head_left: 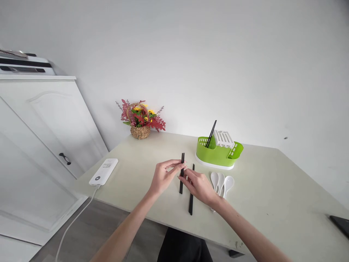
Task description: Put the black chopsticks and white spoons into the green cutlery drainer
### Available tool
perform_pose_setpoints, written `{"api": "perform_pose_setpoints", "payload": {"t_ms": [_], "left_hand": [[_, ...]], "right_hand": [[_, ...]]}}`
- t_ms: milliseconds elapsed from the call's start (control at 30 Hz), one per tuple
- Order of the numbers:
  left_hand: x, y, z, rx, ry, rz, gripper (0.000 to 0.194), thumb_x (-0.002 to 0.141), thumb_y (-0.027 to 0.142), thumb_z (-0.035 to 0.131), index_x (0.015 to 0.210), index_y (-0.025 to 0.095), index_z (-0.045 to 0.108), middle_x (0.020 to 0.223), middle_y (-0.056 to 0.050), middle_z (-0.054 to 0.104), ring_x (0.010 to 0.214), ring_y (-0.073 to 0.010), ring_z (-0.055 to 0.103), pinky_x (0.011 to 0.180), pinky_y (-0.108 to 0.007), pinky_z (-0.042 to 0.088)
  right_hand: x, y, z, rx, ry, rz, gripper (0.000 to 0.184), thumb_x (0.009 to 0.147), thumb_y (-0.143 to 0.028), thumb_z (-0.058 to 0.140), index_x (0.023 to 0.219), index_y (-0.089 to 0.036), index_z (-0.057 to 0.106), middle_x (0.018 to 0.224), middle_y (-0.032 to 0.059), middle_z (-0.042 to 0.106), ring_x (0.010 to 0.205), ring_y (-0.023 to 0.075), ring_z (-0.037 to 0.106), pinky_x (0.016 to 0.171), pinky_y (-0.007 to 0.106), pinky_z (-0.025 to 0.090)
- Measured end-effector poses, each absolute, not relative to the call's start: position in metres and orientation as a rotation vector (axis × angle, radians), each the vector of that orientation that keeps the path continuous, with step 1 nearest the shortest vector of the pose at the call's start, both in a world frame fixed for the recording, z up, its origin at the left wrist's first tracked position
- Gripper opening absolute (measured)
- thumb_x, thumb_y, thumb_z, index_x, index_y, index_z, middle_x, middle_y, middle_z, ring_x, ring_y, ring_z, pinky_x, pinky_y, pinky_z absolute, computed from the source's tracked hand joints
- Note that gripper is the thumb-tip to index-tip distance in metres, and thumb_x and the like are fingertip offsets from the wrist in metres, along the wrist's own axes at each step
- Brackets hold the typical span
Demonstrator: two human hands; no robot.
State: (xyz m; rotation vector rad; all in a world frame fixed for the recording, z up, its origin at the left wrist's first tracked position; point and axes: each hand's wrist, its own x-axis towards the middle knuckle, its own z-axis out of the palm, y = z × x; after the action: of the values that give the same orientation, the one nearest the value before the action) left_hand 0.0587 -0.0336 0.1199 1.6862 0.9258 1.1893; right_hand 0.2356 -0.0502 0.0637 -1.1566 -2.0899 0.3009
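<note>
Black chopsticks (181, 182) lie on the pale table (272, 196) near its front edge, and my left hand (163, 177) pinches them with thumb and fingers. A second pair of black chopsticks (191, 203) lies just to the right. My right hand (200, 186) rests over that pair, its fingertips meeting my left hand at the first pair. Three white spoons (222, 183) lie right of my right hand. Behind them stands a green cutlery holder (216, 153) with black chopsticks (211, 133) leaning in it.
A basket of artificial flowers (141, 120) stands at the table's back left by the wall. A white power bank (104, 171) with a cable lies at the left edge. A dark phone (340, 224) sits at the far right. A white cabinet (40, 145) stands left.
</note>
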Motion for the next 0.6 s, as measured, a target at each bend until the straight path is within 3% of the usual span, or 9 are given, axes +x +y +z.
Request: {"api": "perform_pose_setpoints", "payload": {"t_ms": [133,267,333,467,600], "left_hand": [[0.065,-0.030,0.133,1.661,0.911,1.195,0.031,0.089,0.048,0.073,0.097,0.019,0.081,0.099,-0.008,0.081,0.092,-0.0253,0.076,0.085,-0.035,0.062],[0.084,-0.006,0.164,1.615,0.849,1.373,0.037,0.088,0.052,0.074,0.099,0.017,0.080,0.094,-0.009,0.080,0.088,-0.0229,0.076,0.074,-0.031,0.062],[0.098,0.014,0.183,1.573,0.785,1.500,0.041,0.086,0.054,0.075,0.102,0.016,0.079,0.097,-0.010,0.080,0.088,-0.0226,0.077,0.073,-0.030,0.062],[0.131,0.058,0.211,1.511,0.688,1.678,0.045,0.085,0.055,0.077,0.106,0.015,0.077,0.102,-0.011,0.079,0.089,-0.0225,0.078,0.074,-0.031,0.063],[0.167,0.103,0.221,1.525,0.671,1.742,0.047,0.086,0.057,0.075,0.108,0.015,0.076,0.103,-0.010,0.079,0.092,-0.0225,0.079,0.073,-0.029,0.063]], "right_hand": [[0.238,-0.052,0.068,-1.150,-2.054,0.359,0.026,0.106,-0.045,0.046,0.093,-0.024,0.056,0.079,-0.0010,0.067,0.060,0.0130,0.059,0.059,0.025,0.041],[0.262,-0.061,0.080,-1.149,-1.967,0.496,0.031,0.102,-0.047,0.053,0.124,-0.025,0.056,0.081,-0.0029,0.070,0.060,0.0129,0.060,0.062,0.025,0.047],[0.287,-0.070,0.083,-1.202,-1.906,0.474,0.035,0.102,-0.047,0.052,0.130,-0.026,0.054,0.083,-0.0025,0.070,0.059,0.0130,0.059,0.063,0.026,0.048],[0.354,-0.096,0.069,-1.427,-1.716,0.467,0.030,0.102,-0.051,0.049,0.116,-0.028,0.062,0.072,-0.0034,0.064,0.057,0.0137,0.057,0.060,0.026,0.049],[0.415,-0.126,0.035,-1.599,-1.458,0.526,0.036,0.098,-0.059,0.051,0.110,-0.027,0.063,0.068,-0.0022,0.063,0.055,0.0155,0.060,0.056,0.028,0.050]]}}
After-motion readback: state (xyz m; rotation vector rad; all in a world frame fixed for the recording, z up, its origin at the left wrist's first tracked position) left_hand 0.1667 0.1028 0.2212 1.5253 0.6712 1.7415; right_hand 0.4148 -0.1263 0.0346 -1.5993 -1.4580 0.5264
